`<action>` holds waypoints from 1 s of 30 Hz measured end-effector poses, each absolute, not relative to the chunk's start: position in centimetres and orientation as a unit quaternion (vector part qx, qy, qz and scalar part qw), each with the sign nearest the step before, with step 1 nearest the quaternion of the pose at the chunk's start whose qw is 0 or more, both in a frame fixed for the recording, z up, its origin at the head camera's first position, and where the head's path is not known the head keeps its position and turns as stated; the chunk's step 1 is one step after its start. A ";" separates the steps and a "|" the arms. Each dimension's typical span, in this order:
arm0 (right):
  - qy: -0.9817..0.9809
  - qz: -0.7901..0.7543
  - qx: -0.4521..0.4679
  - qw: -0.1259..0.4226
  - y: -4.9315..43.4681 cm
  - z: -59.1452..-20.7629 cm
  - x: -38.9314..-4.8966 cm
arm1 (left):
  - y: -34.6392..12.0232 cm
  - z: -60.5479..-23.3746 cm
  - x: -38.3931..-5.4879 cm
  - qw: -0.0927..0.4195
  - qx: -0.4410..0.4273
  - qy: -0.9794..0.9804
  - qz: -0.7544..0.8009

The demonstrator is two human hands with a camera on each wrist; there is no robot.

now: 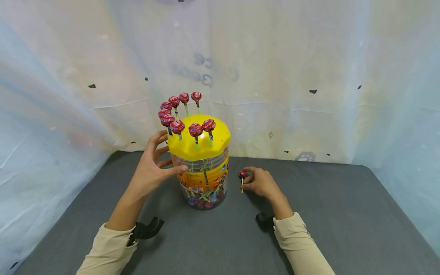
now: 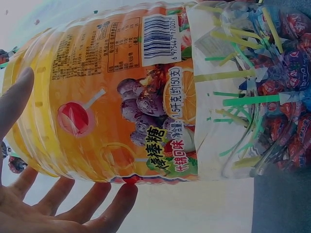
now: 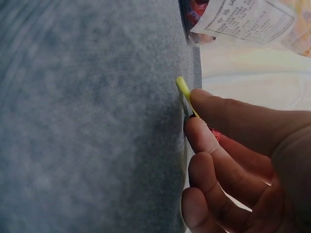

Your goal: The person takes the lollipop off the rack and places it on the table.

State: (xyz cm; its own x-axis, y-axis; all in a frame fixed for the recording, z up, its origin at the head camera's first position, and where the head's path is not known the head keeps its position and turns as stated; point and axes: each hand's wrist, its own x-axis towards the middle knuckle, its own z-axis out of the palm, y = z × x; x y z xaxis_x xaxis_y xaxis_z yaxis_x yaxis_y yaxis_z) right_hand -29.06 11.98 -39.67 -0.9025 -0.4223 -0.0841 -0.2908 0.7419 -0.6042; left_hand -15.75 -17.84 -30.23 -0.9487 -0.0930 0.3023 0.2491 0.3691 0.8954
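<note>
Yellow lid on top, the candy jar stands upright on the grey table, lollipops arcing round the lid; the left hand grips its left side; right of it, the right hand pinches a single lollipop by its stick.

pinched red lollipop, upright yellow-lidded jar

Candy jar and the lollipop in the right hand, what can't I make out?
Lollipop head: right wrist view, mostly hidden by the right hand.
Jar: left wrist view, base cut off by the right edge.
Label: head view, print too small to read.
</note>
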 end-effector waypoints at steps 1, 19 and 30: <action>0.926 -0.305 -0.193 0.109 12.0 -39.7 -29.0 | -17.8 -30.2 -15.7 0.153 -0.048 -0.813 -0.559; 0.923 -0.301 -0.214 0.107 12.1 -39.3 -29.1 | -17.9 -30.3 -15.6 0.159 -0.050 -0.811 -0.560; 0.926 -0.296 -0.209 0.109 12.2 -39.6 -29.4 | -17.9 -30.2 -15.7 0.153 -0.048 -0.810 -0.564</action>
State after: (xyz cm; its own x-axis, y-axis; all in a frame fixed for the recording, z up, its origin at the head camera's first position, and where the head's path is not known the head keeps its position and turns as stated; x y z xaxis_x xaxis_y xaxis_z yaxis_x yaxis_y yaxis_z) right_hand -29.43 12.16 -39.61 -0.8886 -0.4522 -0.0773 -0.3234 0.7370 -0.5935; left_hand -15.70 -17.86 -30.16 -0.9488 -0.0951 0.3013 0.2494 0.3601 0.8990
